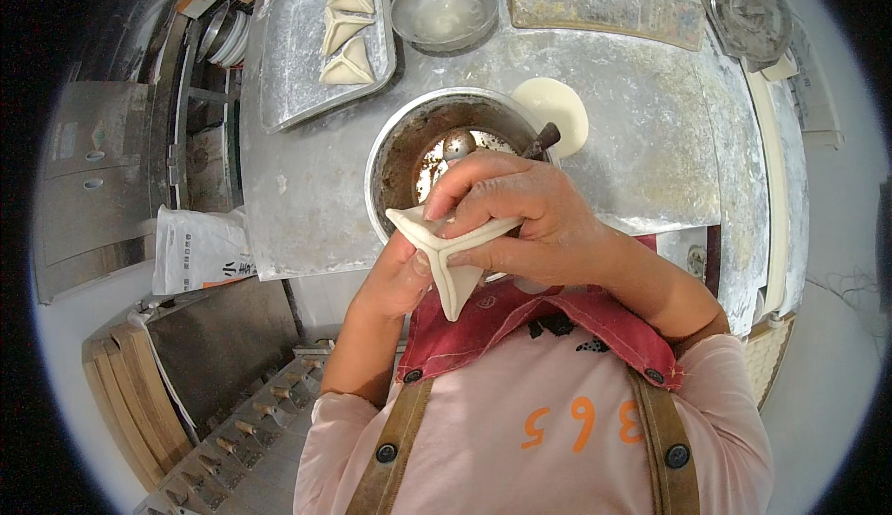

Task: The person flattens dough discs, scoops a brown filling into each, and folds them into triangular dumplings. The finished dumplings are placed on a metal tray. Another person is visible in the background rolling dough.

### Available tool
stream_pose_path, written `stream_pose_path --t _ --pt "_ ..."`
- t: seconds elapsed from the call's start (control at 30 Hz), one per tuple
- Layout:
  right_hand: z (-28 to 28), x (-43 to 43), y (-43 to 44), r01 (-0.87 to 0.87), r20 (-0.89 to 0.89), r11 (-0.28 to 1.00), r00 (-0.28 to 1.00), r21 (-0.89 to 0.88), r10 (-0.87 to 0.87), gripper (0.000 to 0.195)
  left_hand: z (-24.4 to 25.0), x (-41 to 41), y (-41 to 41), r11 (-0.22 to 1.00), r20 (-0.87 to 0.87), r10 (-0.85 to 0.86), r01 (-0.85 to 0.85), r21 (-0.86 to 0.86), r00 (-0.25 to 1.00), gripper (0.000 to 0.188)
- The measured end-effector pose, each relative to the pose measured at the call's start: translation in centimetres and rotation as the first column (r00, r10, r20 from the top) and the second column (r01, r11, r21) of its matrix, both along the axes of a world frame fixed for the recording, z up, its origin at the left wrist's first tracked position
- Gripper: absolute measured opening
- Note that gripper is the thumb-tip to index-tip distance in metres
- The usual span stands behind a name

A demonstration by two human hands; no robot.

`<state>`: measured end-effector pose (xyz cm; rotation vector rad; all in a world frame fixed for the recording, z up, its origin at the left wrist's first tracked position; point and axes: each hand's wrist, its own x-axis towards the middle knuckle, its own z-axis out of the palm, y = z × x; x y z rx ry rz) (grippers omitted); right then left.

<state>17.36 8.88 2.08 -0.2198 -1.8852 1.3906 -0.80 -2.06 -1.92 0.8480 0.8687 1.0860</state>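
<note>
A pale triangular filled dough piece [456,278], with three raised seams meeting in its middle, is held up in front of my apron. My left hand [401,275] grips its left side, thumb near the centre. Arching over the top, my right hand [516,208] pinches the right side between thumb and fingers. Just beyond the hands stands a deep metal pot [397,125] with dark residue on its wall, a rounded metal piece [459,144] inside and a dark handle [546,139] leaning at its rim. A flat round dough wrapper [557,111] lies against the pot's right side.
Several triangular dough pieces [348,62] lie on a metal tray [289,90] at the far left. Beside it sits a metal bowl [444,10]. A long board [606,3] is at the back of the floury metal table [648,118]. A white bag [202,247] hangs at the left edge.
</note>
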Motion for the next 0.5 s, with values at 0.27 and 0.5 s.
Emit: stream_pose_path --t 0.27,0.5 --pt "0.1 -0.1 0.4 0.028 0.008 0.999 1.0 0.022 -0.028 0.022 0.8 0.0 0.7 0.994 0.091 -0.1 0.103 -0.035 0.991 0.081" --pt "0.6 -0.2 0.2 0.023 -0.008 0.999 1.0 -0.024 -0.023 0.027 1.1 0.8 0.7 0.997 0.06 0.017 -0.012 -0.081 0.998 0.081"
